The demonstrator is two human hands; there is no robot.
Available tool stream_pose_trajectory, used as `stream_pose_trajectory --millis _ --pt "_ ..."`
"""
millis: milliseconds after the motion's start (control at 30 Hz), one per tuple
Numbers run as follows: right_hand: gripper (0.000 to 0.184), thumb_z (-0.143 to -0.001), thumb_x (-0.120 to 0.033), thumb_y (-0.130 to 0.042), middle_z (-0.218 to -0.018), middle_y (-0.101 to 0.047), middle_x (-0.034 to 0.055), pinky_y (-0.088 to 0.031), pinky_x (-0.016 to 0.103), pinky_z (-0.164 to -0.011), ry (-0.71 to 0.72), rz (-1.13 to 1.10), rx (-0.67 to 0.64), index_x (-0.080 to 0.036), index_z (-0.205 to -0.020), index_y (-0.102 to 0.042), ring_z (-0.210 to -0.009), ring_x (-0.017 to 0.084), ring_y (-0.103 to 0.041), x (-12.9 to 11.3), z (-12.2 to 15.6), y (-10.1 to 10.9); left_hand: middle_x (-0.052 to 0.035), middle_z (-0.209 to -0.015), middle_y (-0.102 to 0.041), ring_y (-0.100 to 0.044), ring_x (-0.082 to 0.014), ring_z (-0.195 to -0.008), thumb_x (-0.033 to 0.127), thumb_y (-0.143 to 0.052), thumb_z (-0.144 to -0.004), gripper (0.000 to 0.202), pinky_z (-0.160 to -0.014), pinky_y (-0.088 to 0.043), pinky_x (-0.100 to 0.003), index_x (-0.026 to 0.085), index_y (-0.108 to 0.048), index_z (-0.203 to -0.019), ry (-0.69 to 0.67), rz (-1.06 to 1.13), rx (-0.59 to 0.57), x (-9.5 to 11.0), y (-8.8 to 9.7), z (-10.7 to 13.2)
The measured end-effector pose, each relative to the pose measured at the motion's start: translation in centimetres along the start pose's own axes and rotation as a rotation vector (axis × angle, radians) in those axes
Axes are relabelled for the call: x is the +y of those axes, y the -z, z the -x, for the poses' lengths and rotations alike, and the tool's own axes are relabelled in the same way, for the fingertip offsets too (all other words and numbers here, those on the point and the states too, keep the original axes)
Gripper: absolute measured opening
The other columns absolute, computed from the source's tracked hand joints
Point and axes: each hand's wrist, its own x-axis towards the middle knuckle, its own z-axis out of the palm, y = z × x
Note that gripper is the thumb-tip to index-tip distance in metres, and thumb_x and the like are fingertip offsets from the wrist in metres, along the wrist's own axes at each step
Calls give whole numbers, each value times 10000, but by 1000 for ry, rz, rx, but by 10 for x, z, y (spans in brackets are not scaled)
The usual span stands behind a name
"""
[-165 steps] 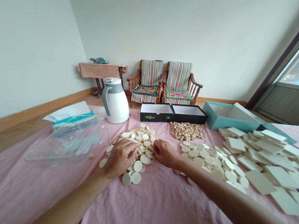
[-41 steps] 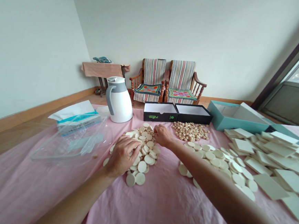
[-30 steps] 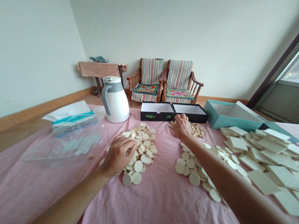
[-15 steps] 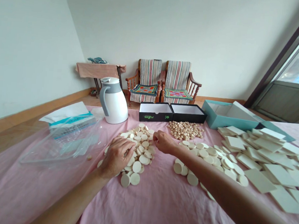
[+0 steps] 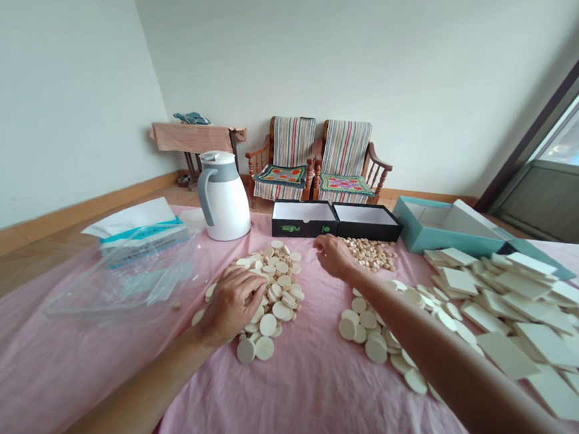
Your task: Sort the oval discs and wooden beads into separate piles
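Observation:
My left hand lies on the near side of a heap of cream discs on the pink tablecloth. Its fingers are curled over the discs, and what they hold is hidden. My right hand is stretched out further back, at the left edge of a pile of small tan beads. That hand's fingers are pinched together, and whatever is in them is too small to see. A second spread of larger cream discs lies under my right forearm.
Two open black boxes and a teal box stand behind the piles. A white jug is at the back left. Clear plastic bags lie left. Several cream square tiles cover the right side.
My right hand has gone from the right edge of the disc heap back and to the right, to the bead pile. My left hand has stayed on the discs.

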Motion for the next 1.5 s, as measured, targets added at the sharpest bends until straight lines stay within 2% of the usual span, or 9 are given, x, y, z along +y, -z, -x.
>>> stream_pose_trajectory --millis 167,367,500,733,833,967,1067,1300,1500 --pt "267 -733 -59 -530 -967 -654 57 -392 212 -691 100 -59 -96 -172 -945 -647 -821 144 -584 -39 -4 -31 -34 -848 -686 -606 -182 -831 163 -514 -870 118 -880 -437 -387 188 -629 -877 -6 -5 4 3 2 -1" --pt "217 -731 -61 -503 -947 -650 79 -382 221 -667 69 -45 -82 -164 -859 -645 -840 162 -583 -50 -4 -44 -33 -849 -690 -613 -181 -835 166 -520 -867 116 -858 -445 -372 194 -631 -877 -11 -2 6 5 3 0" --pt "224 -697 -52 -511 -918 -629 76 -362 232 -636 -20 8 -37 -164 -854 -626 -784 162 -565 -29 -2 -33 -35 -856 -694 -612 -181 -832 162 -520 -863 119 -865 -444 -375 192 -634 -880 -11 -5 3 4 3 0" --pt "172 -782 -148 -502 -954 -578 133 -368 272 -649 -229 126 153 -142 -908 -619 -861 225 -550 25 2 10 -29 -856 -697 -617 -180 -843 161 -524 -868 113 -854 -438 -369 189 -632 -881 -18 8 8 4 2 -2" --pt "168 -774 -129 -506 -902 -598 93 -392 256 -675 -125 44 187 -158 -882 -632 -834 192 -561 21 14 13 -32 -861 -696 -616 -185 -857 165 -523 -872 112 -864 -434 -373 189 -632 -885 -18 5 8 4 2 -1" --pt "241 -700 -49 -524 -835 -639 42 -418 222 -674 210 -219 -34 -150 -887 -638 -729 131 -568 -10 42 0 -34 -848 -689 -613 -182 -837 176 -519 -878 111 -864 -433 -377 189 -629 -875 -14 1 -7 4 2 -1" --pt "305 -662 -43 -560 -889 -650 53 -428 237 -722 333 -283 -125 -153 -933 -644 -788 146 -575 -34 61 -11 -32 -840 -689 -613 -181 -835 185 -523 -877 105 -863 -436 -376 187 -628 -870 -19 -6 -1 3 2 0" --pt "170 -812 -98 -458 -770 -620 56 -393 234 -708 245 -218 -76 -154 -763 -612 -760 144 -553 -49 78 -9 -35 -851 -694 -617 -180 -834 199 -520 -876 116 -880 -438 -376 185 -635 -870 -33 -38 13 1 -1 0" --pt "216 -827 -143 -412 -757 -630 26 -371 225 -666 46 -208 155 -166 -806 -626 -699 130 -538 -11 104 40 -36 -864 -703 -626 -186 -843 201 -521 -867 121 -873 -447 -373 193 -642 -868 -42 -48 28 4 1 -1"
